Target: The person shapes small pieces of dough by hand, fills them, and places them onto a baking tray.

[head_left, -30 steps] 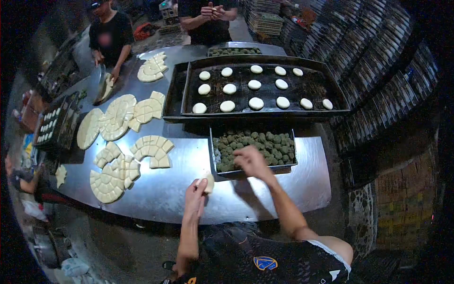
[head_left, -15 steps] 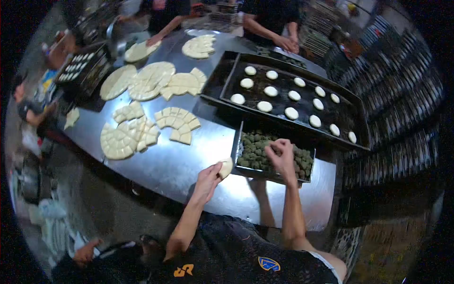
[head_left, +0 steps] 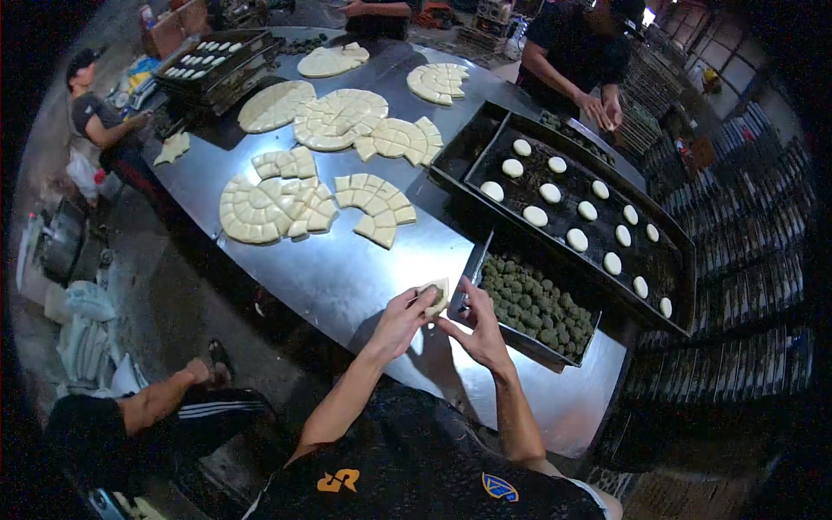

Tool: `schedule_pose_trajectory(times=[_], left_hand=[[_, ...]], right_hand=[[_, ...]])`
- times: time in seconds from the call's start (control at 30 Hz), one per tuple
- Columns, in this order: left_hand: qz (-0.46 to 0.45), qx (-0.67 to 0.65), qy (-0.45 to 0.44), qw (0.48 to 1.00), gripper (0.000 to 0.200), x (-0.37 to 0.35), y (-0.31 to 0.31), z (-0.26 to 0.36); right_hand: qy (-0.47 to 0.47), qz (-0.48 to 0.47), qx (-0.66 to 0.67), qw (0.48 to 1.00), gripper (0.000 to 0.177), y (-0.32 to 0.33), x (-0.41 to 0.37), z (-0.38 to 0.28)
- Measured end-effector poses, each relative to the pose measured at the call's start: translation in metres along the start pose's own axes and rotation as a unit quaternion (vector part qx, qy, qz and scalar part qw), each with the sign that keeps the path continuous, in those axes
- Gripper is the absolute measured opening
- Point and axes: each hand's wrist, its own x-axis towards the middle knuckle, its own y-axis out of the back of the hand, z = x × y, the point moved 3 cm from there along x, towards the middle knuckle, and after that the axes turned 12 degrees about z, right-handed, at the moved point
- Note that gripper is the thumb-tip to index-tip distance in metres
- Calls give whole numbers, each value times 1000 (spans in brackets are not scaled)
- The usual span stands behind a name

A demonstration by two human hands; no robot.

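My left hand [head_left: 399,326] is closed around a small piece of pale dough [head_left: 445,291], with a dark green filling ball [head_left: 435,296] pressed in it under the thumb. Just right of the dough is my right hand [head_left: 482,336], its thumb and fingers apart and nothing visible between them. Beyond that hand stands a metal box [head_left: 522,329] of dark green filling balls [head_left: 542,303]. Dough sheets cut into pieces [head_left: 260,208] lie on the steel table [head_left: 303,277], left of my hands; a curved strip of cut dough [head_left: 377,204] is nearest.
A black baking tray [head_left: 589,212] with several white dough rounds stands behind the box. More loaded trays [head_left: 208,69] are stacked at the far left. A co-worker's hands [head_left: 602,113] are across the table. A seated person's arm [head_left: 160,403] shows at lower left. Tray racks [head_left: 745,234] line the right.
My right hand has left the box of filling balls and come beside the dough. A green ball now sits on the dough in my left hand. The camera view has shifted.
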Motion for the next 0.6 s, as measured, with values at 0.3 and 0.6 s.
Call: schedule_pose_trajectory(times=[0.3,0.6], left_hand=[[-24,50,34,998,43,-9,-2,-5],[-60,118,-56,990,45,-16,4,3]], right_hand=[[241,-17,-84,967,42,-4,12,-20],[185,-29,-65,980,29,-12,24,-26]])
